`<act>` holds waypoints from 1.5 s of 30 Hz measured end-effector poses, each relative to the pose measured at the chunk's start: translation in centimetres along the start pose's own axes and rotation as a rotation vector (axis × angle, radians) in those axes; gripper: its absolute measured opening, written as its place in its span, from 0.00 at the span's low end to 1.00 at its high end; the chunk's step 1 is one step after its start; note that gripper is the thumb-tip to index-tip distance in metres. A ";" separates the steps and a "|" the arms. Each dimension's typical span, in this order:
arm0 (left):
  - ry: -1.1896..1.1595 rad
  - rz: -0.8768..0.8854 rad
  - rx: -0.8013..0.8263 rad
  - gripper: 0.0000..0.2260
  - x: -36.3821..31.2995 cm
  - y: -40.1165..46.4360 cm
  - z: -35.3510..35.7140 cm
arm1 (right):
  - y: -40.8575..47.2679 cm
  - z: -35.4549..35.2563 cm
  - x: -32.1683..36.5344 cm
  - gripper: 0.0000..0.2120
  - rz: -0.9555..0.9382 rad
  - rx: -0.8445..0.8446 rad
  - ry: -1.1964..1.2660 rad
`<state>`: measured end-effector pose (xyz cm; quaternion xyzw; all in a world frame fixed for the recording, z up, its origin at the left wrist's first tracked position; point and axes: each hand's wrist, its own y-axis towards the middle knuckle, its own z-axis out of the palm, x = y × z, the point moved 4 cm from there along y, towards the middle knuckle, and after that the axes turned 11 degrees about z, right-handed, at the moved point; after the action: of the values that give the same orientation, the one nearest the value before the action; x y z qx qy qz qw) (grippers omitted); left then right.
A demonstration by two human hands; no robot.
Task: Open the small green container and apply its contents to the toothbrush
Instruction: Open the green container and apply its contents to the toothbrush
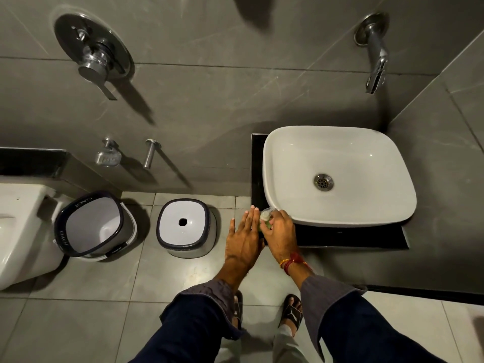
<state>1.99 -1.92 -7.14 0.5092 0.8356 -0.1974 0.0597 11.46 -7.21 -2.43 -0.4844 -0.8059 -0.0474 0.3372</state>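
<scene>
A small green container [265,219] with a pale cap shows between my two hands, at the front left corner of the black counter [353,238]. My right hand [280,233] is closed around it, fingers curled over its top. My left hand [245,235] lies beside it with fingers straight and together, touching its left side; I cannot tell whether it supports the container from below. A bit of clear wrapping [271,209] pokes out above the container. No toothbrush is visible.
A white basin [277,163] sits on the counter, a wall spout [377,64] above it. On the floor to the left stand a white stool [186,227] and a bucket [91,224]. A toilet [23,224] is far left. My sandalled feet are below.
</scene>
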 end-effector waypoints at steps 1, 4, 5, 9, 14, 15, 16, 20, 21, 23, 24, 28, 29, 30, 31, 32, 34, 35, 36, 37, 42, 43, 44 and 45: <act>0.007 0.003 0.002 0.38 0.0 0.0 0.1 | -0.1 0.0 0.0 0.18 0.014 -0.004 -0.004; 0.012 0.009 0.009 0.38 0.1 0.0 0.1 | -0.4 -0.1 0.0 0.20 0.054 -0.019 -0.029; 0.010 0.012 0.014 0.38 0.1 -0.1 0.2 | -0.6 -0.1 0.0 0.21 0.063 -0.024 -0.044; 0.013 0.018 0.022 0.38 0.2 0.0 0.2 | -1.1 -0.2 0.0 0.25 0.050 -0.023 -0.031; -0.014 0.019 -0.001 0.40 0.6 -0.1 0.4 | -0.5 -1.0 -0.6 0.28 0.062 -0.007 0.187; -0.015 0.022 -0.002 0.40 0.7 -0.1 0.4 | -0.1 -1.2 -0.5 0.23 0.014 -0.013 0.141; -0.017 0.026 -0.001 0.39 0.7 -0.1 0.5 | 0.2 -1.3 -0.3 0.18 -0.038 -0.008 0.079; -0.035 0.027 -0.030 0.39 0.3 -0.1 0.4 | 1.4 -1.3 0.6 0.12 -0.148 0.050 -0.197; -0.040 0.025 -0.033 0.39 0.2 -0.2 0.4 | 1.6 -1.1 0.8 0.12 -0.165 0.060 -0.267; -0.037 0.028 -0.028 0.38 0.2 -0.2 0.3 | 2.1 -0.8 1.2 0.13 -0.188 0.061 -0.378; -0.032 0.029 -0.025 0.38 0.2 -0.2 0.3 | 2.1 -0.7 1.4 0.15 -0.191 0.057 -0.401; -0.024 0.021 -0.020 0.37 0.0 -0.2 0.1 | 1.9 -0.6 1.6 0.20 -0.170 0.012 -0.446; -0.020 0.020 -0.017 0.37 0.0 -0.2 0.1 | 1.7 -0.6 1.6 0.21 -0.161 0.000 -0.443; -0.010 0.021 -0.014 0.37 0.0 -0.2 0.2 | 1.5 -0.6 1.6 0.21 -0.161 -0.009 -0.431; 0.000 0.022 -0.010 0.37 0.0 -0.2 0.2 | 1.2 -0.6 1.5 0.20 -0.170 -0.003 -0.412; 0.005 0.023 -0.006 0.37 -0.1 -0.3 0.1 | 1.0 -0.5 1.5 0.18 -0.196 0.015 -0.404; 0.004 0.024 -0.006 0.38 -0.1 -0.2 0.2 | 0.9 -0.1 1.3 0.16 -0.265 0.065 -0.449; 0.000 0.021 -0.010 0.39 -0.2 -0.2 0.2 | 0.9 -0.1 1.2 0.16 -0.276 0.081 -0.463; 0.000 0.018 -0.016 0.39 -0.2 -0.2 0.2 | 1.1 -0.2 1.2 0.15 -0.278 0.082 -0.468; 0.002 0.015 -0.020 0.39 -0.2 -0.2 0.2 | 1.2 -0.2 1.2 0.15 -0.270 0.076 -0.484; -0.002 0.018 -0.009 0.37 -0.3 -0.2 0.3 | 1.2 -0.4 1.4 0.16 -0.222 0.042 -0.558; 0.003 0.020 -0.005 0.37 -0.3 -0.2 0.3 | 1.0 -0.4 1.2 0.17 -0.209 0.051 -0.502; 0.010 0.022 -0.001 0.37 -0.3 -0.2 0.3 | 0.8 -0.4 1.1 0.18 -0.204 0.067 -0.440; 0.014 0.024 0.001 0.37 -0.3 -0.3 0.3 | 0.6 -0.3 0.9 0.18 -0.204 0.090 -0.387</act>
<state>1.89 -2.43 -7.28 0.5206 0.8297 -0.1934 0.0561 11.84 -6.36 -1.81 -0.3851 -0.9016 0.0485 0.1910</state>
